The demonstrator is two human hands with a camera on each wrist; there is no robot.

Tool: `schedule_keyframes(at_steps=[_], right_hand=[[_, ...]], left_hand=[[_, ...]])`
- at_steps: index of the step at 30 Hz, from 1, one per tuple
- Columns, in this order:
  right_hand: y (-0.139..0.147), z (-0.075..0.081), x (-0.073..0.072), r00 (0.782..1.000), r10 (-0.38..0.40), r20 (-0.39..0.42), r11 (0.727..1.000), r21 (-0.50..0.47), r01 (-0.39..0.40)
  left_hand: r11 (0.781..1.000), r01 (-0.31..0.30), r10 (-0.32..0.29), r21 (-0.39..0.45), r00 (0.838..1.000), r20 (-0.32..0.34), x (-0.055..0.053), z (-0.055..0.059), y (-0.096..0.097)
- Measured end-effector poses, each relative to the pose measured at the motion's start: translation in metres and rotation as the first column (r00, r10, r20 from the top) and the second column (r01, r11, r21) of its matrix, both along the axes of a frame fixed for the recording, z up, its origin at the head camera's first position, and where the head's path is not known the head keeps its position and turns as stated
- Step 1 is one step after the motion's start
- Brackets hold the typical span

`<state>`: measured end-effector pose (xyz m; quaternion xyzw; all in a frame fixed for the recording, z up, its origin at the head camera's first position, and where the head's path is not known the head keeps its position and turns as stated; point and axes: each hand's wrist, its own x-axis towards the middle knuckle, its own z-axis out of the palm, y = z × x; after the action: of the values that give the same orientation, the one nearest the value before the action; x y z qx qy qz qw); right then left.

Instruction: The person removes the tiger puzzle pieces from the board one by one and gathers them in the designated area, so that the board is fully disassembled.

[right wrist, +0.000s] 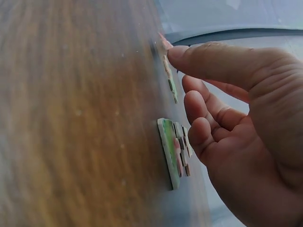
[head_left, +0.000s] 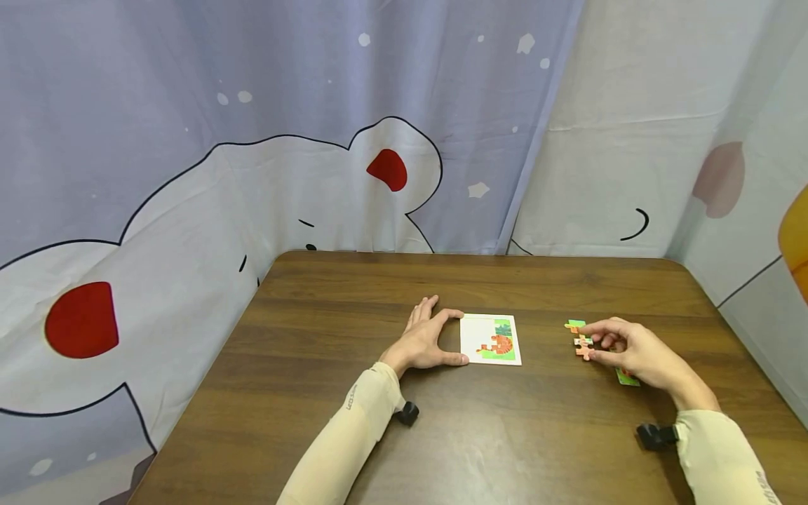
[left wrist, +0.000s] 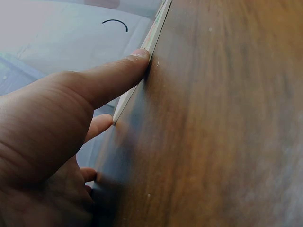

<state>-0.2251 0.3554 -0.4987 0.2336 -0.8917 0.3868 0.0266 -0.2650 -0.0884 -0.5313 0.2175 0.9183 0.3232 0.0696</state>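
Note:
On the table lies a square white puzzle board [head_left: 476,337], its right part filled with green and orange picture pieces. My left hand [head_left: 424,342] holds the board at its left side, thumb at the near corner and index fingertip at the far one. The other left fingers spread away over the table. My right hand [head_left: 634,351] pinches an orange jigsaw piece [head_left: 583,348] between thumb and index finger. In the right wrist view this piece [right wrist: 165,41] shows at the thumb tip, with the index finger mostly hidden. The remaining right fingers curl loosely.
Just beyond the held piece lies a green and orange jigsaw piece [head_left: 574,326]. More pieces [head_left: 627,377] lie under and beside the right hand, partly hidden; the right wrist view shows several grouped there. The brown wooden table [head_left: 505,435] meets a printed curtain [head_left: 315,196] at the back.

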Motion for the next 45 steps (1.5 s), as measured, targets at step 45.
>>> schedule_keyframes(at_steps=[45], right_hand=[[0.004,-0.003,-0.002,1.000,-0.013,0.028,0.999,-0.030,0.014]], left_hand=[[1.000,0.014,-0.014,0.023,1.000,-0.005,-0.002,-0.003,-0.002]])
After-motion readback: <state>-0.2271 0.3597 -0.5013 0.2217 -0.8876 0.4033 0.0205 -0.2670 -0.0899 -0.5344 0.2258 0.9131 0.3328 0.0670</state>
